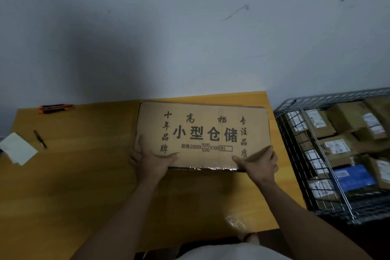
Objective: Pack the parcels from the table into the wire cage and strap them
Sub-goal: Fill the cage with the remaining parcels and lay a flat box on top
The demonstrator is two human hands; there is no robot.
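Hands (150, 162) in apparent grip on cardboard (202, 133)

Warm browns and yellow against cold grey

The cardboard sheet (202, 133) is tan with black printed characters; the table (73, 175) is honey-yellow wood grain. The wire cage (295, 143) is a silvery grid, its parcels (348, 116) brown with white labels, one box (354, 177) blue with a white label. Two knives (55, 108) are orange and black, the pen (40, 139) dark, the paper (18, 149) white, the wall (190, 38) pale blue-grey with dark scuffs.
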